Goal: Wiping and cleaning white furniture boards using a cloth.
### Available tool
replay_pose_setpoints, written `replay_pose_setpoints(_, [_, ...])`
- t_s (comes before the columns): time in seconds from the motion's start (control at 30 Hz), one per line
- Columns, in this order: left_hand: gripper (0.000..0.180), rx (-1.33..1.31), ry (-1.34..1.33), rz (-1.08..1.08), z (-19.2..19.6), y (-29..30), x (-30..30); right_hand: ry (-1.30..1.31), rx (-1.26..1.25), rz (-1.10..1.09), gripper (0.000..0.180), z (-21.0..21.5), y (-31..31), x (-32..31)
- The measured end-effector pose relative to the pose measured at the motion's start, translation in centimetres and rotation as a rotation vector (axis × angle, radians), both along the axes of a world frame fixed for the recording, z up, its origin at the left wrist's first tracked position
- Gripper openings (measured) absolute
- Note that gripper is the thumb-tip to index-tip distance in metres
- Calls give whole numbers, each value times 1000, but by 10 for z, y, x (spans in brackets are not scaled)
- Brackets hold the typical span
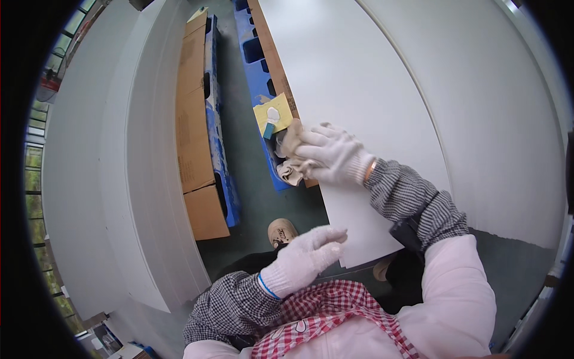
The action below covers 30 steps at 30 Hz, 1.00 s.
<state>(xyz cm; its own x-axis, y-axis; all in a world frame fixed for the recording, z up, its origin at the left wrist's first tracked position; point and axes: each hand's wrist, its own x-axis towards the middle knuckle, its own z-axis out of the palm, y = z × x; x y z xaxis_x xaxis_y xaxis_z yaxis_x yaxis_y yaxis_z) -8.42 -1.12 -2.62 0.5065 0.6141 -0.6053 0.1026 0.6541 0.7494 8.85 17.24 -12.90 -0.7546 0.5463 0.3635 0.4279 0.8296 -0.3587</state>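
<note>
- Smooth white rectangular panel (359, 78) beneath my white-gloved right hand (336, 154): long axis runs forward, slanting left.
- Right hand: fingers folded over a crumpled beige cloth (290, 173); I'd press evenly.
- White-gloved left hand (302, 258): half-open, empty.
- Cloth: under right fingertips, lengthwise along the panel's edge, loose folds toward me.

There are two gloved hands, one left hand (305, 260) and one right hand (338, 154), and two checked sleeves, one left (236, 305) and one right (412, 200). One red-and-white apron (323, 305) shows at the near side. Two shoes are visible, one left (281, 231) and one right, mostly hidden (381, 270). Two blue pallets show, one left (215, 128) and one right (254, 75). By the right hand are one yellow square (263, 112), one white patch (273, 114) on it, and one blue-green block (268, 130). Whether the beige cloth (290, 173) is one piece or more cannot be told.
</note>
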Motion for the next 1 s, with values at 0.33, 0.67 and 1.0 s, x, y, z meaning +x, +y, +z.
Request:
replay_pose_setpoints(0.33, [52,311,51,429,-29,10,-17,-207,-54,-1114,50,-24,-92,185])
replay_pose_setpoints(0.67, [78,468,492,261,-37,18,-11,-9,-95,-207,36,14,-233,42])
replay_pose_setpoints(1.0, [57,163,670,54,-89,-34,17,-178,-114,-1134,55,-19,-236,225])
